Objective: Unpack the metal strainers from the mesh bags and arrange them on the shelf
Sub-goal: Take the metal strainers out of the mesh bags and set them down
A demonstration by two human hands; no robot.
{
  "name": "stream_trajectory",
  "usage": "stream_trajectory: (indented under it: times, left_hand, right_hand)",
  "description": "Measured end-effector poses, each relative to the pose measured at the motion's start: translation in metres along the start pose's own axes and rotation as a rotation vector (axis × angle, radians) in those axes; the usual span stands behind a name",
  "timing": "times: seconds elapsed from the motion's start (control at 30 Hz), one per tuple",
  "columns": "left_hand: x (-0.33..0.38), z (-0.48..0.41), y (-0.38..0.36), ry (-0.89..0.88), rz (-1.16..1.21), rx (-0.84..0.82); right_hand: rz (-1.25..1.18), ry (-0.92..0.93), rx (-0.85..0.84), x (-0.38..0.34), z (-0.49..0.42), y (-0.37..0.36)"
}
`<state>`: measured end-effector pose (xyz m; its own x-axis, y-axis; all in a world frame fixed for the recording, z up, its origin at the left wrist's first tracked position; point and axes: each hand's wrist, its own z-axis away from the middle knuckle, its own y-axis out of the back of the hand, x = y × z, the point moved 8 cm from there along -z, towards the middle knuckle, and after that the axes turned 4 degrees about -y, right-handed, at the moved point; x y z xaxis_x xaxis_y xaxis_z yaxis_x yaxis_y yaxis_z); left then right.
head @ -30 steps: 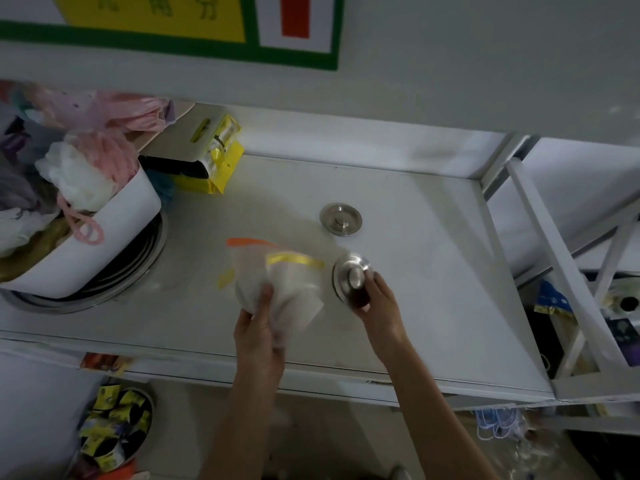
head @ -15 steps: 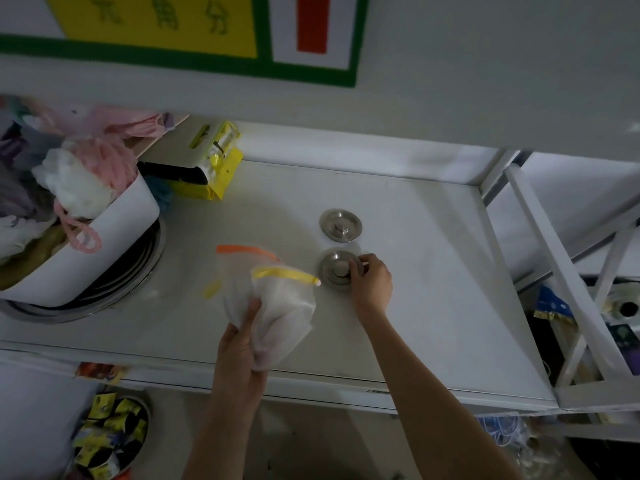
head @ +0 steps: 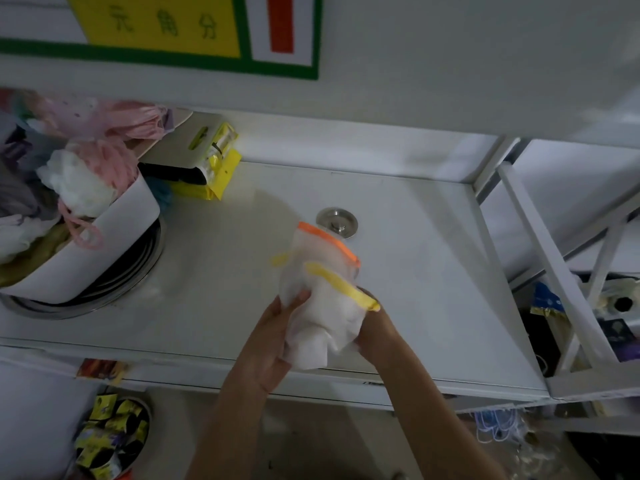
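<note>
A bundle of white mesh bags with orange and yellow rims hangs above the front of the white shelf. My left hand grips the bundle from the left, thumb on its front. My right hand is mostly hidden behind the bundle on its right side, touching it. One round metal strainer lies flat on the shelf behind the bags. The second strainer set down earlier is hidden by the bundle.
A white tub stuffed with pink and white mesh puffs sits on a metal pan at the left. Yellow packets lie at the back left. A white rack frame borders the shelf on the right. A basket of packets is below.
My right hand let go of the second strainer on the shelf and came back to the bags. The bundle moved right and up, covering that strainer.
</note>
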<state>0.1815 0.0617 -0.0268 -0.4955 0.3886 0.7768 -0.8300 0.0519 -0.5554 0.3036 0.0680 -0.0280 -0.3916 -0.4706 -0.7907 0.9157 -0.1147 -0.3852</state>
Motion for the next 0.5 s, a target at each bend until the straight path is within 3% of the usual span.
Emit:
stream_trajectory:
  times: [0.03, 0.1, 0.3, 0.5]
  left_hand:
    - [0.0, 0.0, -0.005, 0.005, -0.018, 0.009]
    - [-0.002, -0.002, -0.006, 0.01, -0.054, 0.032]
    - [0.003, -0.002, -0.003, -0.062, -0.215, 0.103]
    - [0.011, -0.006, 0.001, -0.216, -0.567, 0.173]
  right_hand:
    - [-0.029, -0.057, -0.055, 0.007, 0.006, -0.003]
    - [-0.038, -0.114, -0.006, 0.014, 0.01, 0.004]
    - [-0.109, 0.007, -0.112, 0.0, 0.018, 0.003]
    - [-0.099, 0.114, -0.168, 0.012, 0.015, 0.008]
